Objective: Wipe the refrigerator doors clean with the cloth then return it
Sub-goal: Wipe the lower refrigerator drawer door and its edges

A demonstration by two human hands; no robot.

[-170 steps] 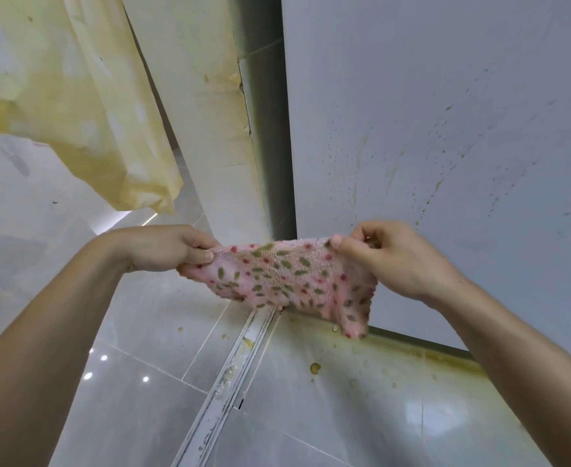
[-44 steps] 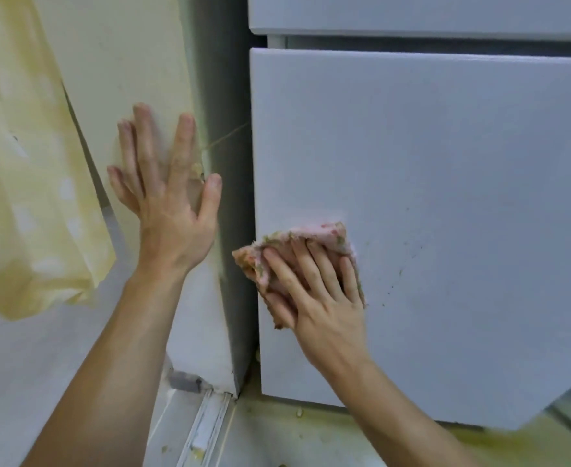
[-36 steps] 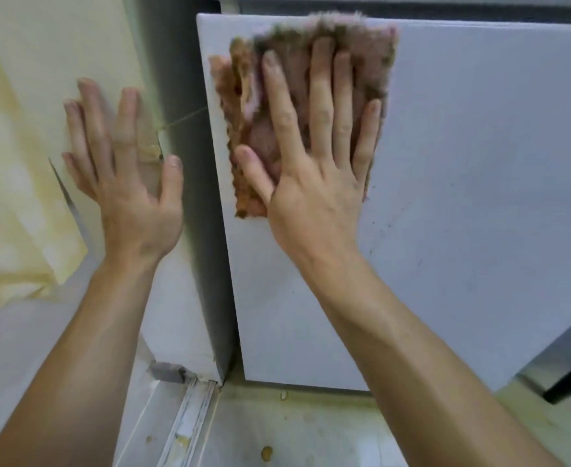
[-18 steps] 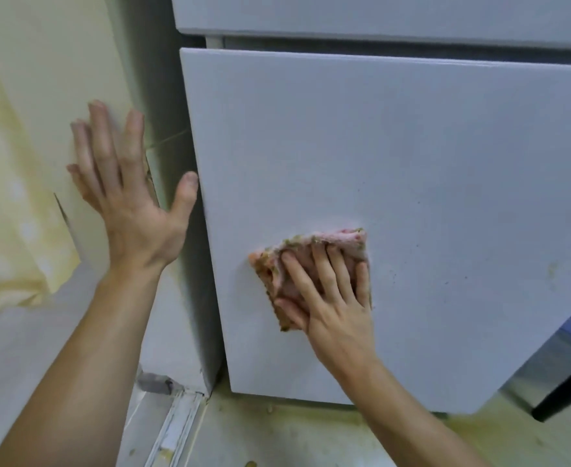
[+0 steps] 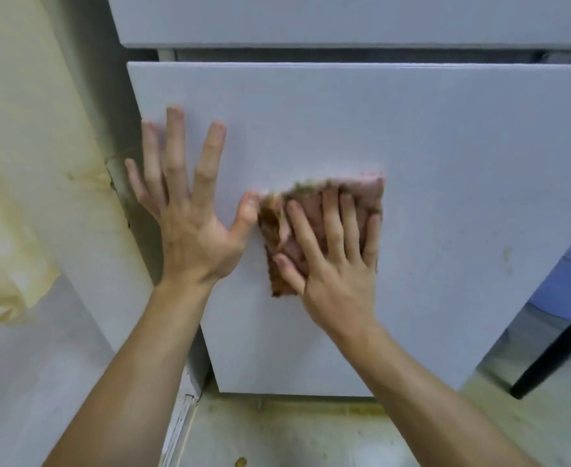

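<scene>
Our right hand (image 5: 331,264) presses the cloth (image 5: 324,227) flat-fingered against the lower refrigerator door (image 5: 445,197); our left hand (image 5: 189,210) rests spread on it, holding nothing.

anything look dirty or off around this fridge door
Yes. A yellowish smear marks the lower door near its right edge, away from the cloth. Yellow grime lines the floor below the door.
</scene>
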